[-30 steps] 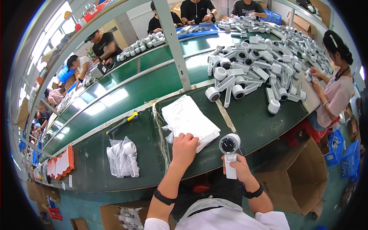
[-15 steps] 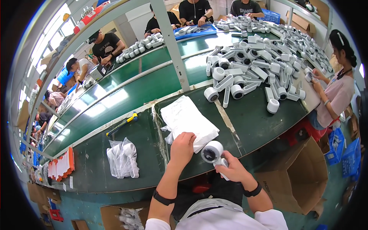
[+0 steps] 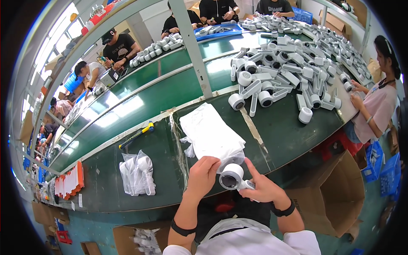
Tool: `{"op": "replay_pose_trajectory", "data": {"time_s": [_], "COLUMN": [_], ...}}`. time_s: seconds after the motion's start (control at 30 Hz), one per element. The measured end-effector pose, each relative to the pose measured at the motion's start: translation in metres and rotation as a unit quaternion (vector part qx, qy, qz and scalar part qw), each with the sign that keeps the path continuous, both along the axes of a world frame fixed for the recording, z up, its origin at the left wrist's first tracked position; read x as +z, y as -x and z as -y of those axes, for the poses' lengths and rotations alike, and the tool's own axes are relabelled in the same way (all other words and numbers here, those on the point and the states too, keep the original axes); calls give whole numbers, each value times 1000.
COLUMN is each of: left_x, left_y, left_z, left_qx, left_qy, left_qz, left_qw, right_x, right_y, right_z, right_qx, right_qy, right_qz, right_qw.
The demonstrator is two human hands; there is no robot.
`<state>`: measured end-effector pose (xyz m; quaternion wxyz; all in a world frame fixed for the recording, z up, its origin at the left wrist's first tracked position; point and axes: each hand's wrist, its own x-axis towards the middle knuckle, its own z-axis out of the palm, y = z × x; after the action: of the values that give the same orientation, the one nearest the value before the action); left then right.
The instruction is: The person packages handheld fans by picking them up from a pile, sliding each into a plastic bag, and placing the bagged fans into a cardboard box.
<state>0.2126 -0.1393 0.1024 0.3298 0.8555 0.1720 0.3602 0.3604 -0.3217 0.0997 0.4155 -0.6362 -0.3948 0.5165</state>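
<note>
My right hand (image 3: 265,187) is closed on the handle of a white handheld device (image 3: 230,177) with a round head and a dark ringed face. Its index finger stretches up to the edge of a clear plastic bag (image 3: 238,157). The thumb and fingers of my left hand (image 3: 204,172) pinch that bag's edge, just left of the device's head. The head lies at the bag's near end; whether any of it is inside I cannot tell. Beyond my hands a stack of white plastic bags (image 3: 210,129) rests on the dark green bench (image 3: 165,170).
Left on the bench are bagged devices (image 3: 137,173), a yellow-and-black hammer-like tool (image 3: 137,135) and an orange-edged stack (image 3: 70,180). A large pile of devices (image 3: 280,72) covers the far right. An open carton (image 3: 327,193) stands at my right; co-workers sit around the line.
The right hand has brought the device left and slightly down, closer to my left hand. Its index finger has extended to the bag, whose edge is now lifted between both hands.
</note>
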Motion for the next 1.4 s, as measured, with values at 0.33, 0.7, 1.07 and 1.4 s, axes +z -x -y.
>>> {"op": "replay_pose_trajectory", "data": {"time_s": [0.33, 0.7, 1.07, 1.4], "left_x": [-1, -6, 1, -2], "left_y": [10, 9, 13, 38], "left_z": [10, 30, 50, 57], "left_qx": [-35, -23, -145, -221], "left_qy": [23, -112, -166, 182], "left_qz": [-1, -3, -29, -66], "left_qw": [999, 993, 975, 956], "right_x": [-26, -6, -16, -51], "right_y": [-10, 10, 13, 17], "right_z": [-9, -16, -22, -30], "right_qx": [60, -38, -97, -248], "right_qy": [-29, 29, -10, -140], "right_qz": [-84, -5, 154, 124], "right_qw": [994, 999, 983, 951]}}
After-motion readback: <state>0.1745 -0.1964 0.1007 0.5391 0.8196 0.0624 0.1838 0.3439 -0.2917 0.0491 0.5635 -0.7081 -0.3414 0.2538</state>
